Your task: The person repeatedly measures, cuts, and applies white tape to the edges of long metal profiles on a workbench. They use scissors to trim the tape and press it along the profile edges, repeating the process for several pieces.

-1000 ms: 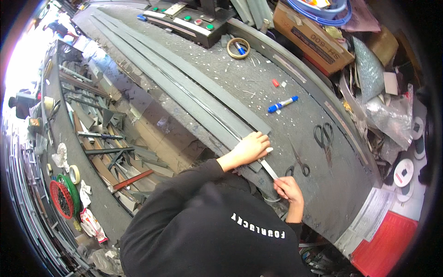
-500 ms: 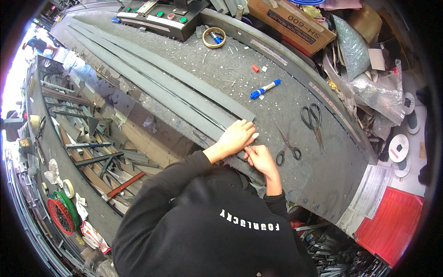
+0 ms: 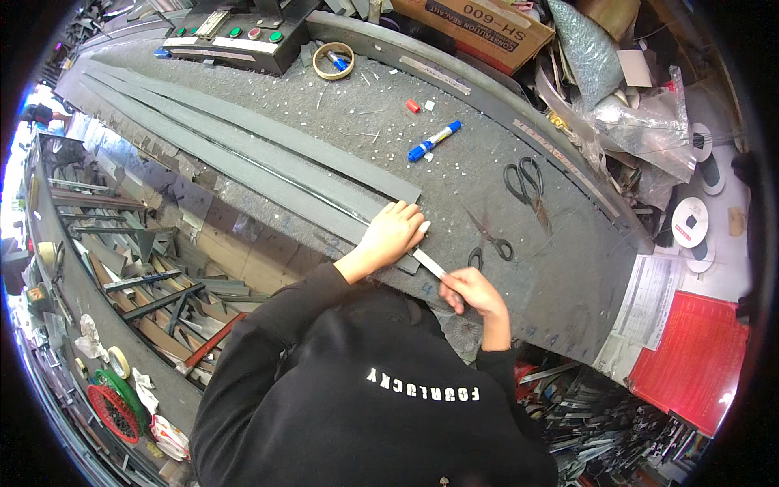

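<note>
Long grey strips (image 3: 251,154), which look like profiles, lie lengthwise on the workbench, with a dark, shiny line running between them. My left hand (image 3: 388,237) is closed over their near end, its fingers bent around the edge. From beneath that hand a narrow whitish strip (image 3: 428,264) sticks out toward the lower right. Its other end is pinched in my right hand (image 3: 475,294), which is slightly blurred by motion. What lies under my left palm is hidden. Close by on the bench rest small scissors (image 3: 492,235) with dark handles, partly behind my right hand.
Larger black-handled scissors (image 3: 529,188), a blue marker (image 3: 434,141), a red cap (image 3: 412,105) and a tape roll (image 3: 333,61) lie on the bench (image 3: 560,276). A button box (image 3: 231,40) stands at the back. Offcuts fill a bin (image 3: 215,345) at left; a cardboard box (image 3: 479,31) sits far right.
My right hand has moved away from the left, toward the lower right, and the whitish strip now shows between them. My left hand keeps its hold. The whole view has shifted slightly.
</note>
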`<action>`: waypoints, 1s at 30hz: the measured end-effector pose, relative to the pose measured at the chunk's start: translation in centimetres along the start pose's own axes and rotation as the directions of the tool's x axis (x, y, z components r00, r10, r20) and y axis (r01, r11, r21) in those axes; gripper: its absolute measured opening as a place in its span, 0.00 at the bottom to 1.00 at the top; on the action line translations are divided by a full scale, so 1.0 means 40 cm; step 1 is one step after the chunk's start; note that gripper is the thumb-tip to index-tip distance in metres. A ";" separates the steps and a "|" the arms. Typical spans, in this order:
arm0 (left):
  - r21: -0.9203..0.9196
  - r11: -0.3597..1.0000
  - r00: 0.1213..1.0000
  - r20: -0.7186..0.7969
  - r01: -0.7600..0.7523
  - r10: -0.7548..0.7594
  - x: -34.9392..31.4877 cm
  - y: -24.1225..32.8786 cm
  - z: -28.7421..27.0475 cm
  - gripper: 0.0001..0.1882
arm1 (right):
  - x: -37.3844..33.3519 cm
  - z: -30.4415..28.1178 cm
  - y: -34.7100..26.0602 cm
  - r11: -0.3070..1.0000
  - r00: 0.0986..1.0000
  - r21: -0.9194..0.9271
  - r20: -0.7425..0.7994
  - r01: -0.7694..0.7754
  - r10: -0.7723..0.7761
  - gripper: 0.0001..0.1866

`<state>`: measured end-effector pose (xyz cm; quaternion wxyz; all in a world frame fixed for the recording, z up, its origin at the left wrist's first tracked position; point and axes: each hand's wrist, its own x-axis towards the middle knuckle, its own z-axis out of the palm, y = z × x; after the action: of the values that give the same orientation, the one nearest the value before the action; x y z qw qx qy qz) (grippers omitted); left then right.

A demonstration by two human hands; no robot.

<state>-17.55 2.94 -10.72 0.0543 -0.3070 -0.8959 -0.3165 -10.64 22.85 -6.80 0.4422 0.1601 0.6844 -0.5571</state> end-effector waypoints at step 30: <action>0.020 1.000 1.000 -0.013 -0.023 0.023 -0.006 -0.006 0.005 0.11 | 0.025 0.029 0.010 0.986 0.985 0.013 0.022 0.169 -0.169 0.17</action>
<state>-17.47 2.81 -11.07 0.0670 -0.3146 -0.8950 -0.3092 -10.44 21.66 -7.82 0.4001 0.0975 0.6874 -0.5982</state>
